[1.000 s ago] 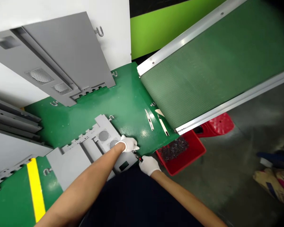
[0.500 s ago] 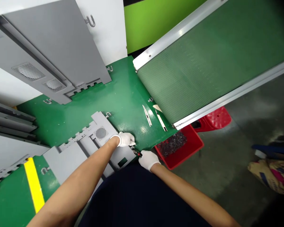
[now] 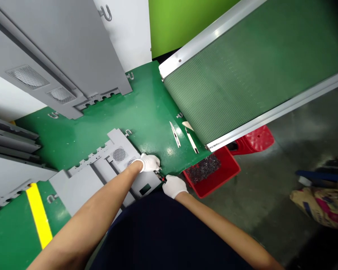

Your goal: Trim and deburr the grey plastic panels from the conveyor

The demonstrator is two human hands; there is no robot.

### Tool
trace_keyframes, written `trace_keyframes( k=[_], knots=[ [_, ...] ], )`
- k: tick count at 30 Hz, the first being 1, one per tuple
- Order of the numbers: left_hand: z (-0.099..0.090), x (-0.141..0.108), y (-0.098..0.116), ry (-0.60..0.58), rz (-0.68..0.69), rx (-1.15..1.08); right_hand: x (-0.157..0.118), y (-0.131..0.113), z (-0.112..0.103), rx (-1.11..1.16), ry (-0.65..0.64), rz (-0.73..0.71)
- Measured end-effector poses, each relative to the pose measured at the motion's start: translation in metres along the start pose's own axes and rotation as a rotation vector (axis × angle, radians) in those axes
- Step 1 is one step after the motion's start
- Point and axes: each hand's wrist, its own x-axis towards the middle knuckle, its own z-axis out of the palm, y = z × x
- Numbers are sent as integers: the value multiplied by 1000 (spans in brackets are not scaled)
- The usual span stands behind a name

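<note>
A light grey plastic panel point(image 3: 81, 187) with round vent grilles and a notched edge lies on the green surface in front of me. At its right edge, my left hand point(image 3: 150, 163), in a white glove, is closed, pinching a small grey piece point(image 3: 158, 170); its shape is partly hidden by the fingers. My right hand point(image 3: 174, 186), gloved too, is wrapped round a pair of pliers point(image 3: 163, 179) with red and black handles. The pliers' jaws point at the panel's edge, right beside the left fingertips; whether they touch it I cannot tell.
Two craft knives point(image 3: 175, 134) point(image 3: 192, 141) lie on the green surface point(image 3: 115, 112) near a conveyor belt point(image 3: 242, 86). Under the belt's end stands a red bin point(image 3: 227, 170) of dark scraps, beside a red stool point(image 3: 260, 140). More grey panels point(image 3: 73, 41) lean at the left.
The view has shifted slightly. Both hands stay at the panel's edge, and the pliers have come slightly nearer the left fingertips.
</note>
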Motion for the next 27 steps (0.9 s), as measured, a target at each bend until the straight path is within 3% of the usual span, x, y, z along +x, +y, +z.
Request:
trace_keyframes(
  k=[11,16,19,21,23,27],
  knots=[
    [5,9,-6,66,-12,-115,2,-2,-3,-16,14,-11],
    [5,18,-22,127,-9,-286,5,11,-7,66,39,12],
    [7,15,-20,217,-11,-385,-1,24,-3,187,66,63],
    [12,15,-3,294,1,-436,-7,33,2,295,67,106],
    [19,18,30,334,41,-464,-12,40,9,407,58,161],
    [32,22,108,207,308,-737,-13,49,20,577,80,259]
  ],
)
